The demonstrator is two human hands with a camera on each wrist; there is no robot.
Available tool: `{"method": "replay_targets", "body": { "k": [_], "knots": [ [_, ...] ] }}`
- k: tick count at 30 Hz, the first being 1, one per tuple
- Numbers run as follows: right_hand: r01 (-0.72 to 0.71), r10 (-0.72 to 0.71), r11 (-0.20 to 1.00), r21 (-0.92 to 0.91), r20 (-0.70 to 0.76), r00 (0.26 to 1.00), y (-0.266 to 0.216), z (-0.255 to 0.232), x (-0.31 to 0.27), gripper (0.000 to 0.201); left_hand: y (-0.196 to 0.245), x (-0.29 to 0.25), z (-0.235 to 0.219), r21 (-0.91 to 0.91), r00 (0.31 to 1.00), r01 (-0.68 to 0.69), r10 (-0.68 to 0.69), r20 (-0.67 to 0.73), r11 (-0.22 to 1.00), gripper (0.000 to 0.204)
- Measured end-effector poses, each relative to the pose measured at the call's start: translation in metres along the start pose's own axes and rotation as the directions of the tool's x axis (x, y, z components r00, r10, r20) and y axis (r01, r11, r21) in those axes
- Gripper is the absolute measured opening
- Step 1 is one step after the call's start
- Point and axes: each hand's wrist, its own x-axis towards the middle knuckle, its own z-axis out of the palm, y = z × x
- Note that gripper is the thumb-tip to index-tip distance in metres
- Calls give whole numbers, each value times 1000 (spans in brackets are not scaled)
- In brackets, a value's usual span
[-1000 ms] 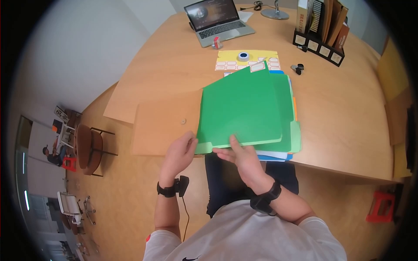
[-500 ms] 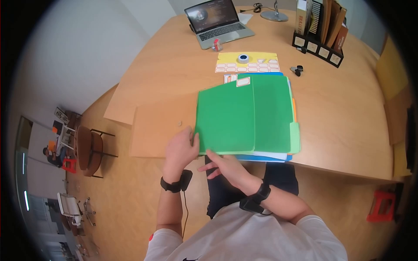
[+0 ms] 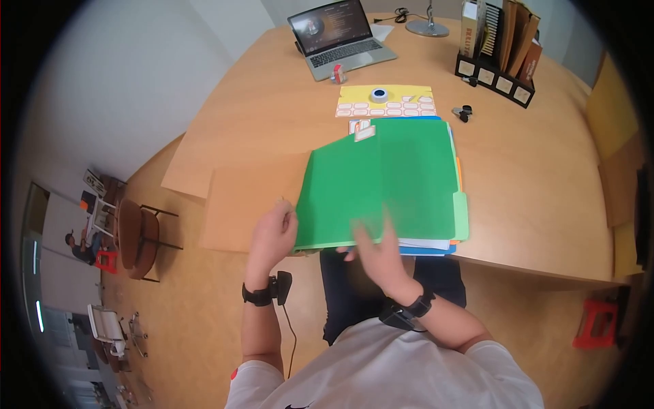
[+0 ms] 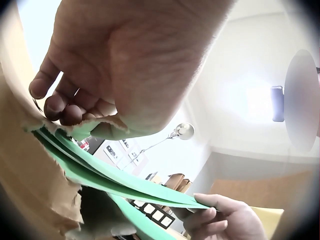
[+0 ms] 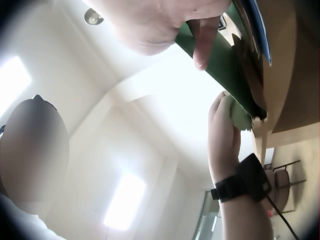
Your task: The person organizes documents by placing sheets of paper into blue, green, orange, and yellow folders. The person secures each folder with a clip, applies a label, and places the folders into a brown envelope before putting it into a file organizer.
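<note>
In the head view a brown envelope [image 3: 252,198] lies at the left, its mouth against green folders [image 3: 340,191]. My left hand [image 3: 274,235] grips the envelope's lower corner; the left wrist view shows its fingers curled at the ragged brown edge [image 4: 65,200], with green sheets [image 4: 125,182] running into the mouth. My right hand [image 3: 383,259], blurred, is at the folders' lower edge; in the left wrist view that hand [image 4: 230,220] pinches the far end of a green sheet between thumb and fingers. A white label [image 3: 365,133] with a red border sits on the top folder.
Beyond the folders are a yellow label sheet [image 3: 347,92] bearing a white tape roll [image 3: 379,95], a small red-and-clear item [image 3: 338,73], a laptop [image 3: 347,54], black clips [image 3: 463,112], a file rack [image 3: 494,78] and a lamp base [image 3: 428,28]. The desk edge runs near my waist.
The top green folder and its label have shifted left, further into the brown envelope. My right hand moved left with it, then back right. My left hand stays by the envelope mouth.
</note>
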Motion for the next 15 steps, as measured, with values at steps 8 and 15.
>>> {"method": "replay_targets", "body": {
  "k": [8, 15],
  "knots": [
    [-152, 152, 988, -12, 161, 975, 9, 11, 4, 59, -4, 1, -4, -133, 1000, -16, 15, -8, 991, 18],
    [-109, 125, 985, -132, 122, 985, 11, 6, -4, 66, -2, 0, -1, -217, 1000, 1, 0, 7, 976, 18]
  ]
}}
